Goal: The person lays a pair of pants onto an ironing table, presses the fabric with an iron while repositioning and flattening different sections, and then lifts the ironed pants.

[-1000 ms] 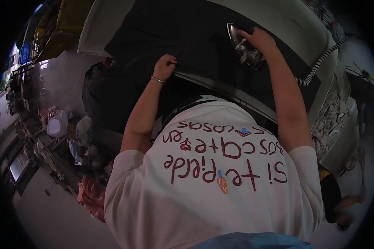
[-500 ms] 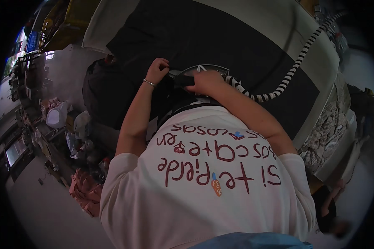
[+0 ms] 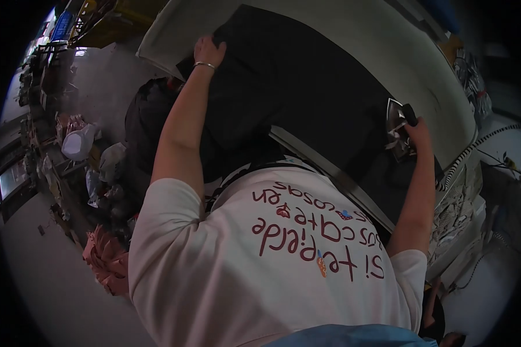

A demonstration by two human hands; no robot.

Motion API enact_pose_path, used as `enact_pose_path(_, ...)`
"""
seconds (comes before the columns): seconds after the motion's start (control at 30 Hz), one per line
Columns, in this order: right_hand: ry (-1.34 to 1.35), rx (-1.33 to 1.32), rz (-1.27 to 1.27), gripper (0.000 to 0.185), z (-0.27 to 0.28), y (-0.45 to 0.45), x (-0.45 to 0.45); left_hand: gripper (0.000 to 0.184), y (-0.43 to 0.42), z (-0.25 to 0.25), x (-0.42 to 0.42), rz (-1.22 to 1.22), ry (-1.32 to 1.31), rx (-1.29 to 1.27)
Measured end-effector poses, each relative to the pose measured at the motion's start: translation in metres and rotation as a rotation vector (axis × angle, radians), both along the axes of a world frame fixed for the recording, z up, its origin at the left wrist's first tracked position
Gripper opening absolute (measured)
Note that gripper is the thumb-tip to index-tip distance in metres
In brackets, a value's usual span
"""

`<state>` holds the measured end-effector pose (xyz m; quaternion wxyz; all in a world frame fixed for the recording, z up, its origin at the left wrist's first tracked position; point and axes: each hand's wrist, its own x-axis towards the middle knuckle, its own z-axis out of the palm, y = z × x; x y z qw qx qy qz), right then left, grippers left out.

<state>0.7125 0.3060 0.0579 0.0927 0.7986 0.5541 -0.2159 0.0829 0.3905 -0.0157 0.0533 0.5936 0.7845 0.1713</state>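
Note:
A wide piece of dark cloth (image 3: 307, 75) lies spread over a pale padded ironing table (image 3: 364, 26). At the cloth's far left corner is my left hand (image 3: 209, 52), a silver bracelet on its wrist, with its fingers closed on a bit of the fabric. Over on the right, my right hand (image 3: 419, 134) is wrapped round the black handle of an iron (image 3: 398, 130). The iron stands at the cloth's right edge, its pointed tip away from me. I cannot tell whether its whole sole touches the fabric.
A black-and-white striped cord (image 3: 469, 151) runs off to the right. Crumpled patterned cloth (image 3: 460, 194) is heaped beside the table. More dark fabric (image 3: 147, 118) hangs at the left. Plastic bags (image 3: 78, 143) and a pink bundle (image 3: 106, 260) are on the left. Part of another person (image 3: 434, 309) shows lower right.
My right hand has carried the iron from near my waist out to the right. My left hand has moved forward to the cloth's far corner. The cord has swung right, off the cloth.

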Motion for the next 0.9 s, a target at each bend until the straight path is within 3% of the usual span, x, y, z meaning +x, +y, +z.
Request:
enact_pose_path(0.07, -0.037, -0.016, 0.089, 0.054, 0.002, 0.000, -0.014, 0.060, 0.034, 0.007, 0.001, 0.043, 0.017, -0.081)
enact_pose_path(0.13, -0.080, -0.110, 0.450, 0.054, 0.008, -0.007, -0.049, 0.069, 0.058, 0.009, 0.002, 0.066, -0.004, -0.312)
enact_pose_path(0.27, -0.102, -0.254, 0.719, 0.057, 0.023, -0.001, -0.162, 0.069, 0.074, 0.020, -0.005, -0.025, -0.041, -0.490)
enact_pose_path(0.33, -0.049, -0.190, 0.597, 0.055, 0.024, 0.012, -0.223, 0.066, 0.079, 0.027, -0.024, -0.292, -0.146, -0.426)
enact_pose_path(0.47, 0.022, -0.156, 0.419, 0.050, 0.021, 0.059, -0.331, 0.062, 0.076, 0.039, -0.025, -0.364, -0.147, -0.402)
enact_pose_path(0.63, 0.108, -0.069, 0.470, 0.048, 0.015, 0.119, -0.434, 0.063, 0.078, 0.019, -0.026, -0.393, -0.238, -0.349)
enact_pose_path(0.73, 0.091, -0.118, 0.495, 0.050, 0.028, 0.133, -0.453, 0.066, 0.074, 0.021, -0.036, -0.327, -0.449, -0.376)
enact_pose_path(0.87, 0.104, -0.132, 0.411, 0.061, 0.034, 0.120, -0.430, 0.064, 0.066, 0.005, -0.059, -0.278, -0.496, -0.432)
enact_pose_path(0.9, 0.146, -0.099, 0.427, 0.064, 0.030, 0.113, -0.421, 0.062, 0.066, 0.001, -0.064, -0.385, -0.483, -0.467)
